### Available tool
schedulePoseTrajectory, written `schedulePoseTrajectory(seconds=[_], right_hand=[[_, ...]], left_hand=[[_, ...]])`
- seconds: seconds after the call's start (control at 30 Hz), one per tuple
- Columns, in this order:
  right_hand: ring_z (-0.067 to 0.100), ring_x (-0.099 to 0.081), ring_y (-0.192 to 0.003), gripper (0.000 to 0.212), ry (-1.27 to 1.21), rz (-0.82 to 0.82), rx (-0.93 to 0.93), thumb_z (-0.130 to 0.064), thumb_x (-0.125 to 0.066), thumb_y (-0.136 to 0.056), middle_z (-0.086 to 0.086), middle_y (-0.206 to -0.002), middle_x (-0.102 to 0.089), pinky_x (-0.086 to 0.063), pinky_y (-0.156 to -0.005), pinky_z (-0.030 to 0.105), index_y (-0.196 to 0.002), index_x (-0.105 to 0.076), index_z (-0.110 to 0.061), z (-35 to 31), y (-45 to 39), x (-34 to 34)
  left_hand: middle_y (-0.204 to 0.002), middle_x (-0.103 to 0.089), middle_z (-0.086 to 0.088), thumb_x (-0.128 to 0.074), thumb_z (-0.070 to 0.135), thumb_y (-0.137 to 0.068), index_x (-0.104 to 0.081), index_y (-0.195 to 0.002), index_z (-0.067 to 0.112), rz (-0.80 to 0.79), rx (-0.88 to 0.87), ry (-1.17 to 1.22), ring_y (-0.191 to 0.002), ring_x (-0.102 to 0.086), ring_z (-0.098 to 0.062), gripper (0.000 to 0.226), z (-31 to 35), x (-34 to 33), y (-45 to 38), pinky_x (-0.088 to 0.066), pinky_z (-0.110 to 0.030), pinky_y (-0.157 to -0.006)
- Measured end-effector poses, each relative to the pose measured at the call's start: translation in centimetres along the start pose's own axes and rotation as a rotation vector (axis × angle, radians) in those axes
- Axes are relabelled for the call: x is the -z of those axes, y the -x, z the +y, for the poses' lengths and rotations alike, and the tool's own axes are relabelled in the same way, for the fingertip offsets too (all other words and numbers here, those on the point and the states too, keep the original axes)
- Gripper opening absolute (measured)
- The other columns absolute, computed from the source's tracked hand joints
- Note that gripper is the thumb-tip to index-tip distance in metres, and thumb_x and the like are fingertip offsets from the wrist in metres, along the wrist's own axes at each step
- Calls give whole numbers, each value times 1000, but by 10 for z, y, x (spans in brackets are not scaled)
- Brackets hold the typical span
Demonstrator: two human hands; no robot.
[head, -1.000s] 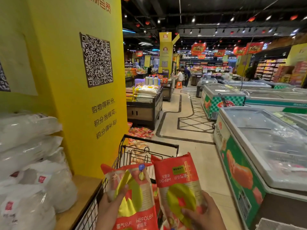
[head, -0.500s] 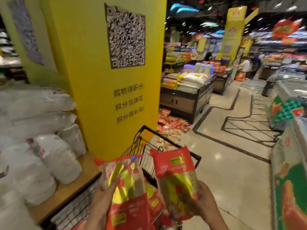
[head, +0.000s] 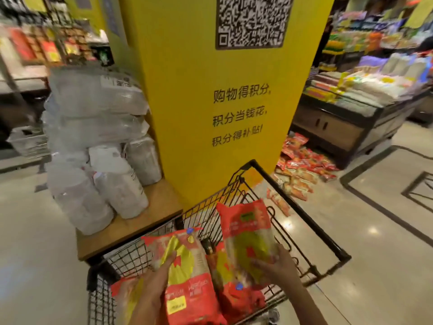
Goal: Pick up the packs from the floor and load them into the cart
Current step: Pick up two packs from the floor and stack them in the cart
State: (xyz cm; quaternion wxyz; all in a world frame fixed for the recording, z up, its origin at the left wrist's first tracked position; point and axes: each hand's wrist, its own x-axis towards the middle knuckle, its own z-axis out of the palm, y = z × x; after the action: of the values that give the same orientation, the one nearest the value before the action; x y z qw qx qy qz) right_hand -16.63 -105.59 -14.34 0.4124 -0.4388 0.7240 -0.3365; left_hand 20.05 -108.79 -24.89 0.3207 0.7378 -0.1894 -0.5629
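I count two hands in the lower middle of the frame, each holding one red-and-yellow pack above the black wire cart (head: 304, 221). My left hand (head: 154, 285) has its fingers wrapped over the face of the left pack (head: 187, 273), which lies tilted over the basket. My right hand (head: 278, 266) grips the lower edge of the right pack (head: 246, 233), held more upright, its top reaching toward the middle of the frame. The two packs sit just beside each other, apart by a narrow gap.

Inside the cart I can make out at least two more packs: one at the lower left (head: 126, 294) under my left forearm, one (head: 234, 299) between and below the held pair. An exact count there I cannot give, since the hands cover much of the basket.

At the right middle of the frame a heap of the same packs (head: 302, 165) lies on the floor, at the foot of a dark display stand (head: 332, 130); too many and too blurred to count.

One yellow pillar (head: 210, 113) with a QR code (head: 251, 19) fills the upper centre. Left of it, stacked white bags (head: 98, 141) rest on a wooden platform (head: 131, 226).
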Motion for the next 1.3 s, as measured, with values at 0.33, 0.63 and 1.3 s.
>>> schedulePoseTrajectory(seconds=[0.33, 0.63, 1.3], right_hand=[[18, -73, -79, 81, 146, -345, -342, -47, -101, -32, 0, -84, -77, -61, -70, 37, -100, -71, -14, 112, -78, -42], [6, -75, -77, 69, 176, -597, -461, -33, -102, -45, -3, -88, -79, -55, -61, 16, -105, -74, -13, 115, -97, -26], [24, -63, -113, 38, 1103, -526, 548, -25, -57, -91, 5, -124, -61, -51, -91, 36, -128, -54, -16, -21, -82, -26]], left_hand=[[-151, -48, -13, -78, 61, -68, -28, -156, 22, 160, -1, -53, -136, -46, -36, 108, -10, -71, 48, -38, -46, -114], [-93, -67, 18, -82, 35, -79, -62, -99, 33, 205, -153, -255, -92, -67, -13, 28, -24, -83, 49, -53, -29, -86], [-157, -32, -9, -53, 52, -93, -22, -154, 12, 414, -274, -995, -145, -30, -29, 80, 24, -132, 115, -31, -47, -117]])
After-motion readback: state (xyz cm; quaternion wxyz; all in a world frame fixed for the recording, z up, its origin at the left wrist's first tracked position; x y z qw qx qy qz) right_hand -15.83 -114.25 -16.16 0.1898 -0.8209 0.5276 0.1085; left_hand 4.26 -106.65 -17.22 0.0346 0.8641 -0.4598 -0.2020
